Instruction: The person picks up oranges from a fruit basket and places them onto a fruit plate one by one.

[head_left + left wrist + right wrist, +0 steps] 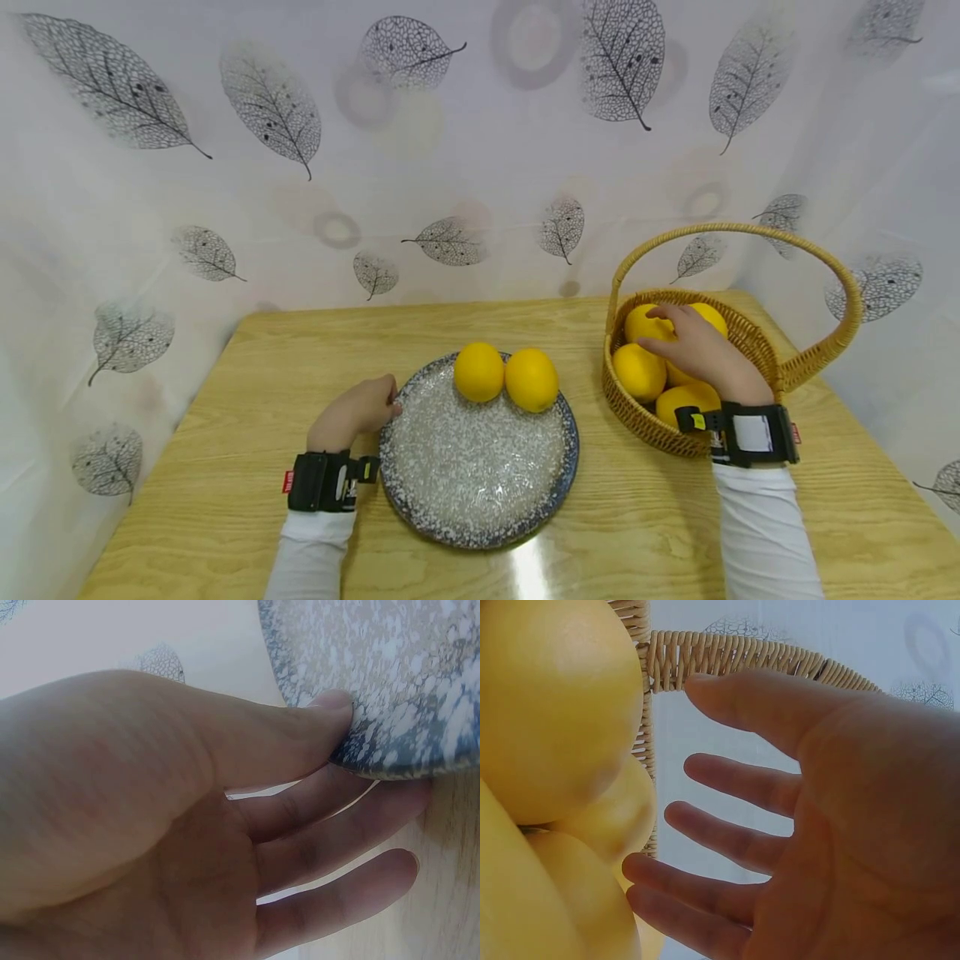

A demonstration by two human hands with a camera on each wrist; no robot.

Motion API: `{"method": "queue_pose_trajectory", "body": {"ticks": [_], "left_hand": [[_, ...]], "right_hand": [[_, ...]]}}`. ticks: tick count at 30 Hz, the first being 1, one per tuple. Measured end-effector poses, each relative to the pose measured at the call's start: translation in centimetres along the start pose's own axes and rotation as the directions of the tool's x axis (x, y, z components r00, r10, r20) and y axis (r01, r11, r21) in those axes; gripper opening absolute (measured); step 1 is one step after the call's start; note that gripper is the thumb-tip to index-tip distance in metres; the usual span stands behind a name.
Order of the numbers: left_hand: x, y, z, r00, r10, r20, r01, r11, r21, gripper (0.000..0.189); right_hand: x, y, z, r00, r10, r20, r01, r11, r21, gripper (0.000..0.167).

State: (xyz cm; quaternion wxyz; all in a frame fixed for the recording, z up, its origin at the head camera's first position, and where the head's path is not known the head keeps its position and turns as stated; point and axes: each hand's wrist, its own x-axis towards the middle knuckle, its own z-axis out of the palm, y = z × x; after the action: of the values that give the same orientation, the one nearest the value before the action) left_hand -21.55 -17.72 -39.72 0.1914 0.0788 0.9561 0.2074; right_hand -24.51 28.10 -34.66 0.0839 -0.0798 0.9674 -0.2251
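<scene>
On the table lies a round speckled grey plate (pixel 480 467) with a dark blue rim. Two lemons, one on the left (pixel 478 372) and one on the right (pixel 532 380), sit side by side near its far edge. My left hand (pixel 362 406) pinches the plate's left rim, thumb on top and fingers beneath, as the left wrist view shows. Over the wicker basket (pixel 626 408) at the right, my right hand (pixel 701 350) hovers with fingers spread and nothing held. Several lemons (pixel 639 372) fill the basket; the right wrist view has them (pixel 555 712) just beyond the fingertips.
The basket's tall arched handle (pixel 731 227) rises above and to the right of my right hand. A pale cloth with leaf prints (pixel 480 150) hangs behind the wooden table (pixel 322 342) and along its sides.
</scene>
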Motion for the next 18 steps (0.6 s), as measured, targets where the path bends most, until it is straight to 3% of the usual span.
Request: {"method": "queue_pose_trajectory", "body": {"ticks": [18], "left_hand": [[0.0,0.1,0.0,1.000,-0.003,0.001,0.003,1.000,0.009,0.013]], "right_hand": [[-0.9,2.1,-0.9,0.986,0.130,0.106,-0.129,0.992,-0.010,0.071]]}}
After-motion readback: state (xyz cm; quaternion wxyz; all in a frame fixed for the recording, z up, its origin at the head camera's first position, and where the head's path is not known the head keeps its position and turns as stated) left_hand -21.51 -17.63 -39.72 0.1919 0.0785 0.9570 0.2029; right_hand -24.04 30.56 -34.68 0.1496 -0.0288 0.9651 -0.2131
